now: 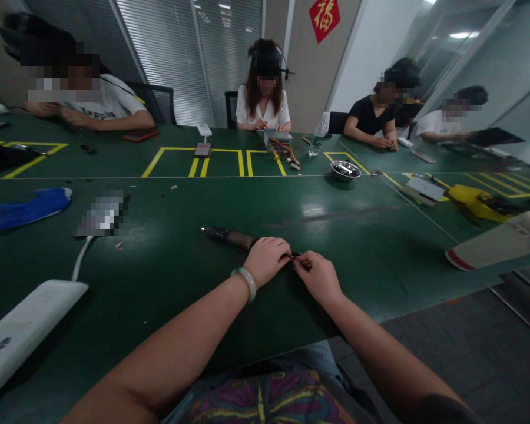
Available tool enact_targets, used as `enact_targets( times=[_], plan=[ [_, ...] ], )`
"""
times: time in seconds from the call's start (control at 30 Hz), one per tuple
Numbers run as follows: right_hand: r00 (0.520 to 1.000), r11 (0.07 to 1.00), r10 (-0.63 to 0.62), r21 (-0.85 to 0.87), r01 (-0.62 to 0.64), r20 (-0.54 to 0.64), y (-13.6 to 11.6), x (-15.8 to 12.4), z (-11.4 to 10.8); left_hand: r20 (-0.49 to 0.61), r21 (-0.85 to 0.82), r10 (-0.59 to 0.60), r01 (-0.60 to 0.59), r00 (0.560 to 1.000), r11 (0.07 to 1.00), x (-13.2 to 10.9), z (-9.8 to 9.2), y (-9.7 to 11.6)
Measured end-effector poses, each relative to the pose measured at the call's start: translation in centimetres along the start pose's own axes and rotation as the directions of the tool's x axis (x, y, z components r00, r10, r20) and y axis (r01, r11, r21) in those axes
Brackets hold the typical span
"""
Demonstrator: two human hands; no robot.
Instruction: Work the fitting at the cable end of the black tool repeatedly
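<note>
Gripping tool (232, 237) (near table edge (424, 306))

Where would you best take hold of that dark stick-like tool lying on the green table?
By its thick brownish handle, from above, fingers closing across it: the tool lies flat on the green table, and that rounded stretch juts free beyond the left hand. The thin end is pinched by the right hand.

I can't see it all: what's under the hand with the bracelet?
A dark rod-shaped tool lies on the table under the left hand. Its end sticks out leftward; the right hand pinches its thin tip. The middle is covered.
</note>
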State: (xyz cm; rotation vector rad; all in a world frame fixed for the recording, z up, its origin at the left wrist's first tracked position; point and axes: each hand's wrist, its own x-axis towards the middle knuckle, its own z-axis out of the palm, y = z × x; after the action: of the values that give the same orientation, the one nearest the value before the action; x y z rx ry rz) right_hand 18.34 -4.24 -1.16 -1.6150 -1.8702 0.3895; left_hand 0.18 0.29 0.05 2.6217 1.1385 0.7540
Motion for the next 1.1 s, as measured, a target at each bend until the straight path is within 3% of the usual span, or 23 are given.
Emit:
enact_targets(
  times=[0.3, 0.53, 0.73, 0.93, 1.1],
  plan=[
    [0.998, 0.996, 0.052, 0.072, -0.054, 0.030, -0.2, 0.2, 0.1, 0.006, 0.017, 0.004, -0.004, 1.000, 1.000, 0.0, 0.1, 0.0],
    [0.999, 0.999, 0.026, 0.018, -0.027, 0.020, 0.2, 0.6, 0.2, -0.013, 0.006, 0.006, -0.006, 1.000, 1.000, 0.0, 0.3, 0.0],
    [0.996, 0.996, -0.066, -0.053, 0.069, 0.053, 0.3, 1.1, -0.3, -0.006, -0.013, 0.008, -0.008, 1.000, 1.000, 0.0, 0.2, 0.0],
    [0.967, 0.930, -0.217, -0.274, 0.245, 0.130, 0.4, 1.4, -0.8, -0.001, -0.024, 0.004, -0.004, 1.000, 1.000, 0.0, -0.1, 0.1],
    [0.959, 0.911, -0.233, -0.309, 0.273, 0.162, 0.4, 1.7, -0.6, -0.006, 0.001, -0.002, 0.002, 1.000, 1.000, -0.2, 0.1, -0.2]
  ],
)
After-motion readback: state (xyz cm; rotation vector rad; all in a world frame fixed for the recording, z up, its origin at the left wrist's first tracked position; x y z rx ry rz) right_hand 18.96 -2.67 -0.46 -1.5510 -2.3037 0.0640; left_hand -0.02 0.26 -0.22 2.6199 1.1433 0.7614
